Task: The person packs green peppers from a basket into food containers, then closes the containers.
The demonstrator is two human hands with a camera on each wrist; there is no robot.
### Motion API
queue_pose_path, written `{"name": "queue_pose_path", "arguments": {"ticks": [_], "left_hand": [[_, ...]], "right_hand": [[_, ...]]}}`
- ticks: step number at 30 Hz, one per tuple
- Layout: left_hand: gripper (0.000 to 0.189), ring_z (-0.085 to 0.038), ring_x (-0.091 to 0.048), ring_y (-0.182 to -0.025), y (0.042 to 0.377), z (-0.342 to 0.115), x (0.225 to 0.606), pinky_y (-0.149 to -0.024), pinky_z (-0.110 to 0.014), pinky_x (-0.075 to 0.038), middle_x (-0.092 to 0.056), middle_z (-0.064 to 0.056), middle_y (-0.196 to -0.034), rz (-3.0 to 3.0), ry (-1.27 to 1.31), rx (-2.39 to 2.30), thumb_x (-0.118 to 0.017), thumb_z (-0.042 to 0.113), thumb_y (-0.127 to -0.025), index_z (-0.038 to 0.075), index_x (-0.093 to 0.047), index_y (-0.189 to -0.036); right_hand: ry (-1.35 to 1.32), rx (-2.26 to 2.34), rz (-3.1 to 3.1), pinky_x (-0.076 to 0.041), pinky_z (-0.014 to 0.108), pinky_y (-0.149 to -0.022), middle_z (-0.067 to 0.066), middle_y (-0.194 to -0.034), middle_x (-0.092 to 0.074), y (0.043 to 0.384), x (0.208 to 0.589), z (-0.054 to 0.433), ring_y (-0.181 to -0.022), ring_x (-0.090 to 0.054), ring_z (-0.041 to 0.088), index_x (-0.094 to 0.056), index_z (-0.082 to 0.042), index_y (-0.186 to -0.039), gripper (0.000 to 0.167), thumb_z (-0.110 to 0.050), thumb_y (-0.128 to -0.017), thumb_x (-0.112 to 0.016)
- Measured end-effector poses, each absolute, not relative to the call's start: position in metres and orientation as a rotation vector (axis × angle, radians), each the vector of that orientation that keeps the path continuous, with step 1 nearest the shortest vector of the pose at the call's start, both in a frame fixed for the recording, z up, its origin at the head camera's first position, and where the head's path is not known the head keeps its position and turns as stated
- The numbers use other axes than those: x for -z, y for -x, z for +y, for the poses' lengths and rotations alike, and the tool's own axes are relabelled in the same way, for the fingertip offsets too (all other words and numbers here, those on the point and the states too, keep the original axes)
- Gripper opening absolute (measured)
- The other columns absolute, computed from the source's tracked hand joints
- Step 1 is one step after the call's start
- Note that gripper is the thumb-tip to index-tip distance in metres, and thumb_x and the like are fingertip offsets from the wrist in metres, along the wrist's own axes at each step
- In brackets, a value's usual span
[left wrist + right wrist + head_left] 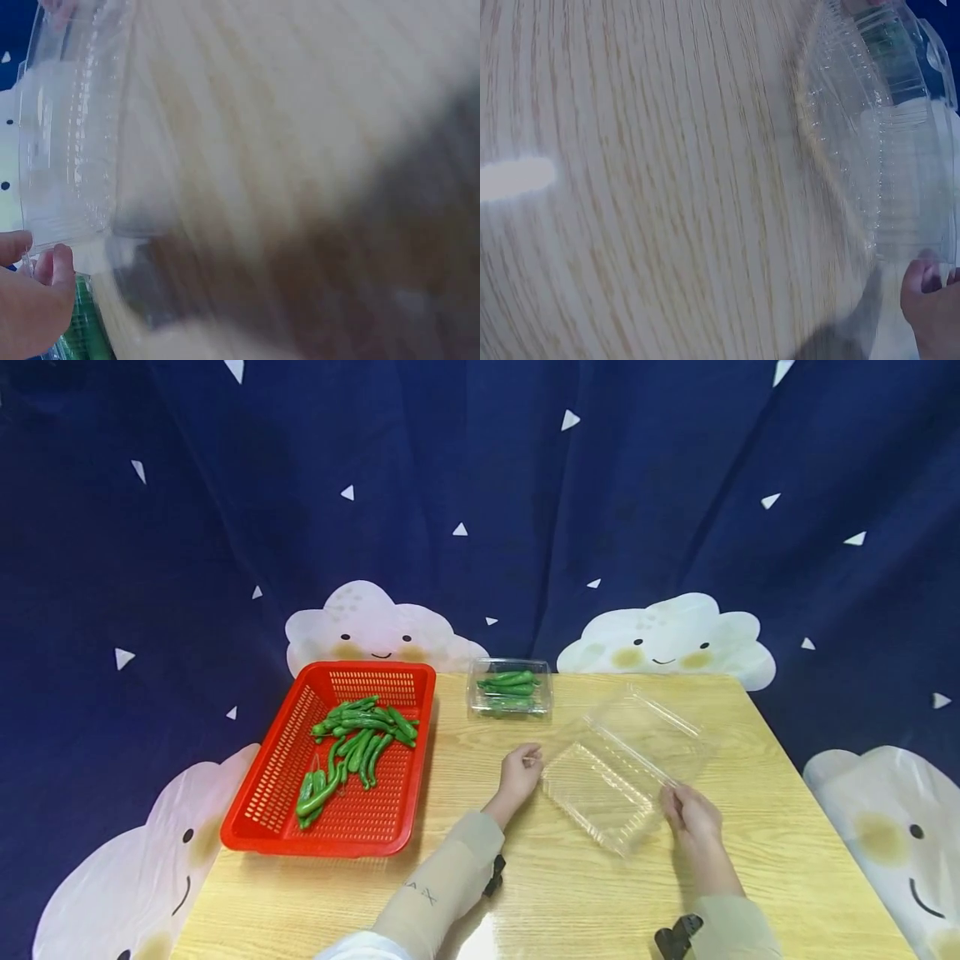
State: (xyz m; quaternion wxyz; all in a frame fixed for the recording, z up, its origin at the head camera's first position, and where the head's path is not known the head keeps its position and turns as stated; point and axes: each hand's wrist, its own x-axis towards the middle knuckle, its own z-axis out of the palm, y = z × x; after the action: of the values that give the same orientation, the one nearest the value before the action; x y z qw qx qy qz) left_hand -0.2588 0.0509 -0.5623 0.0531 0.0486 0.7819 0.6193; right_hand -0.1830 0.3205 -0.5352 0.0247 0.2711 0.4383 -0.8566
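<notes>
R hand point(693, 818) & L hand point(519, 777) each w/ fingers pinched on edges of open clear box point(600, 787), held over table point(562, 902), right of red basket point(337, 845). Green peppers point(365, 724) in basket. 2nd clear box point(472, 702) w/ peppers, just right of basket's far end. Blue curtain point(480, 468) behind basket.

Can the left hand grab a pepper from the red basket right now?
Probably not yet: the left hand pinches the clear container. Otherwise, the red basket is open on top, leaving the green peppers uncovered.
</notes>
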Motion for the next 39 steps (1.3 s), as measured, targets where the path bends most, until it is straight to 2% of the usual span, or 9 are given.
{"name": "queue_pose_path", "arguments": {"ticks": [2,4,7,8,10,15,24,31,39], "left_hand": [[0.034,-0.024,-0.059,-0.094,0.255,0.048,0.563,-0.074,-0.024,-0.051,-0.058,-0.022,-0.111,2.37,-0.146,-1.897,-0.051,-0.001,-0.088,-0.008,-0.052,-0.121],[0.034,-0.023,-0.059,-0.092,0.25,0.045,0.565,-0.073,-0.023,-0.051,-0.058,-0.022,-0.111,2.365,-0.147,-1.916,-0.053,-0.001,-0.087,-0.009,-0.052,-0.12],[0.035,-0.023,-0.059,-0.092,0.242,0.039,0.567,-0.073,-0.022,-0.051,-0.058,-0.023,-0.111,2.337,-0.126,-1.96,-0.055,0.0,-0.086,-0.009,-0.052,-0.12],[0.035,-0.023,-0.059,-0.092,0.239,0.037,0.568,-0.073,-0.023,-0.051,-0.057,-0.023,-0.111,2.33,-0.118,-1.974,-0.056,0.0,-0.086,-0.009,-0.052,-0.119],[0.035,-0.026,-0.059,-0.094,0.234,0.032,0.568,-0.076,-0.025,-0.051,-0.056,-0.024,-0.111,2.316,-0.106,-1.995,-0.057,0.001,-0.086,-0.009,-0.051,-0.119],[0.038,-0.029,-0.055,-0.099,0.219,0.019,0.568,-0.083,-0.033,-0.05,-0.052,-0.023,-0.115,2.284,-0.081,-1.985,-0.057,0.005,-0.087,-0.009,-0.046,-0.12],[0.04,-0.028,-0.05,-0.102,0.195,0.0,0.571,-0.084,-0.034,-0.048,-0.048,-0.021,-0.116,2.237,0.044,-2.041,-0.059,0.006,-0.085,-0.007,-0.042,-0.119],[0.039,-0.026,-0.052,-0.095,0.181,-0.018,0.568,-0.076,-0.026,-0.048,-0.05,-0.022,-0.111,2.304,0.222,-2.14,-0.062,0.003,-0.083,-0.008,-0.044,-0.115],[0.034,-0.032,-0.052,-0.091,0.161,-0.03,0.541,-0.07,-0.019,-0.045,-0.05,-0.03,-0.105,2.361,0.375,-2.268,-0.06,-0.005,-0.081,-0.013,-0.045,-0.109]], "right_hand": [[-0.862,2.677,1.382,-0.047,0.016,-0.082,-0.001,-0.082,-0.068,0.186,0.537,0.319,-0.08,-0.064,0.006,-0.033,-0.001,-0.136,0.041,-0.004,-0.095,-0.041],[-0.873,2.691,1.429,-0.044,0.018,-0.087,-0.002,-0.08,-0.069,0.19,0.539,0.317,-0.079,-0.065,0.006,-0.039,-0.003,-0.131,0.037,-0.001,-0.095,-0.041],[-0.888,2.73,1.446,-0.044,0.02,-0.087,0.0,-0.077,-0.069,0.195,0.541,0.313,-0.075,-0.067,0.007,-0.057,-0.006,-0.104,0.022,0.004,-0.093,-0.042],[-0.885,2.736,1.462,-0.044,0.02,-0.087,0.0,-0.076,-0.069,0.197,0.542,0.311,-0.075,-0.067,0.007,-0.057,-0.006,-0.097,0.019,0.005,-0.092,-0.042],[-0.862,2.738,1.465,-0.043,0.02,-0.088,0.0,-0.077,-0.069,0.201,0.543,0.308,-0.078,-0.067,0.008,-0.054,-0.005,-0.094,0.017,0.006,-0.092,-0.041],[-0.798,2.71,1.51,-0.042,0.022,-0.09,0.001,-0.081,-0.069,0.211,0.544,0.298,-0.083,-0.066,0.009,-0.047,-0.001,-0.105,0.015,0.005,-0.092,-0.043],[-0.498,2.554,1.641,-0.034,0.024,-0.097,-0.002,-0.098,-0.066,0.219,0.545,0.282,-0.099,-0.062,0.009,-0.028,0.007,-0.131,0.038,0.0,-0.095,-0.04],[-0.384,2.404,1.781,-0.034,0.029,-0.099,0.002,-0.101,-0.064,0.243,0.544,0.253,-0.103,-0.06,0.014,-0.029,0.011,-0.129,0.037,0.002,-0.094,-0.041],[-0.333,2.264,1.959,-0.035,0.033,-0.099,0.008,-0.11,-0.062,0.272,0.554,0.224,-0.106,-0.059,0.019,-0.035,0.01,-0.126,0.034,-0.001,-0.094,-0.042]]}}
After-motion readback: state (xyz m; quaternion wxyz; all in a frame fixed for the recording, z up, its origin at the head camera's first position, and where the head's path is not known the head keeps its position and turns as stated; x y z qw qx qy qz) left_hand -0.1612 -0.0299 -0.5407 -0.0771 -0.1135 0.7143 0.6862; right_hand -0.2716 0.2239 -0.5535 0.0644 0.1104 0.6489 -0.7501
